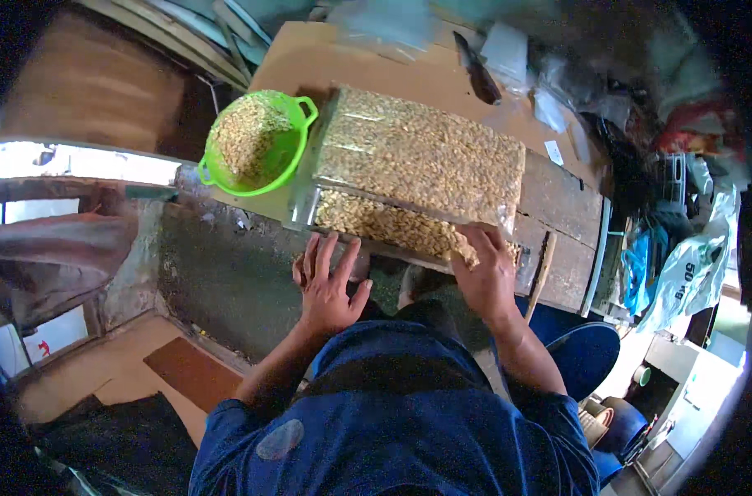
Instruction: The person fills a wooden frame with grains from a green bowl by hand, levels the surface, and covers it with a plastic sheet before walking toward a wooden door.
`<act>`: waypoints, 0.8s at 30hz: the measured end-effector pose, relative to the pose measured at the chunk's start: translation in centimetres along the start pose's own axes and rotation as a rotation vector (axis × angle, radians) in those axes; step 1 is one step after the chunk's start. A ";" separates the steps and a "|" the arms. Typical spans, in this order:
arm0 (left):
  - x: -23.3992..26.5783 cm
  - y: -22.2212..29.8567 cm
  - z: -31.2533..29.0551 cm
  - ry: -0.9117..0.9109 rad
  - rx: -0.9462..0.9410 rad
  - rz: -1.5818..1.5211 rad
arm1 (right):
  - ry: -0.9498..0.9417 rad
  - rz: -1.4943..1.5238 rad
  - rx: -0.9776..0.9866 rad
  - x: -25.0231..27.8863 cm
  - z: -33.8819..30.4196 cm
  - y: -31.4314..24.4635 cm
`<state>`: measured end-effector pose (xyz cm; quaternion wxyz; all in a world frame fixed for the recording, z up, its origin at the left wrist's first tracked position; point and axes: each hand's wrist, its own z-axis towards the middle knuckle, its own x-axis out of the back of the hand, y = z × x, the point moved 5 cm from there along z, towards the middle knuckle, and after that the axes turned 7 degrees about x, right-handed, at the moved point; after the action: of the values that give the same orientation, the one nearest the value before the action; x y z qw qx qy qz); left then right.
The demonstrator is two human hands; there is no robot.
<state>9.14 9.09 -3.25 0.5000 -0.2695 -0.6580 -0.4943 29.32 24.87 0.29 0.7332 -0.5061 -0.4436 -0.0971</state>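
1. Clear plastic bin (pixel 303 205) sits on the tabletop (pixel 562 198) in front of the person, long side toward the body, slightly skewed.
2. Bin is full of small pale-tan pieces (pixel 376 221); kind too small to tell. Most show through the clear top; a strip along the near side looks uncovered.
3. Left hand (pixel 330 285): at the bin's near edge, left part. Fingers spread wide, thumb out to the side, nothing held. Fingertips at the edge; contact can't be told for sure.
4. Right hand (pixel 487 269): at the bin's near right corner, fingers bent, thumb down by the pieces in the strip. Narrow grip; can't tell if any pieces are pinched.
5. Lime-green two-handled basin (pixel 288 150): just left of the bin, partly filled with similar pieces, heaped toward its left side.
6. Wooden stick (pixel 542 277): right of the right hand, lying across the planks.
7. Dark-bladed knife (pixel 477 70): far side of the table, beyond the bin.
8. Round blue stool (pixel 587 355): right of the person.
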 end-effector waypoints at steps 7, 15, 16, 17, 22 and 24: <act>2.4 -4.2 0.2 0.059 0.025 -0.017 | -0.067 0.137 0.294 -4.8 7.3 -8.0; 3.5 -9.8 -1.3 0.108 0.076 -0.103 | -0.292 0.038 0.489 -18.8 19.9 -17.1; 3.6 -10.5 -1.5 0.105 0.098 -0.114 | -0.338 0.033 0.528 -21.2 20.6 -17.6; 3.9 -11.1 -1.7 0.099 0.113 -0.127 | -0.380 0.025 0.561 -23.3 21.1 -17.8; 4.5 -14.0 -2.6 0.092 0.211 -0.149 | -0.572 -0.136 0.632 -30.5 21.6 -19.6; 4.5 -15.0 -2.9 0.091 0.223 -0.163 | -0.648 -0.232 0.623 -31.7 21.5 -20.2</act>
<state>-4.06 0.31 -4.80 0.5142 -0.1352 -0.7054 -0.4687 -13.14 23.44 -8.20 0.6582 -0.2129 -0.7116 0.1228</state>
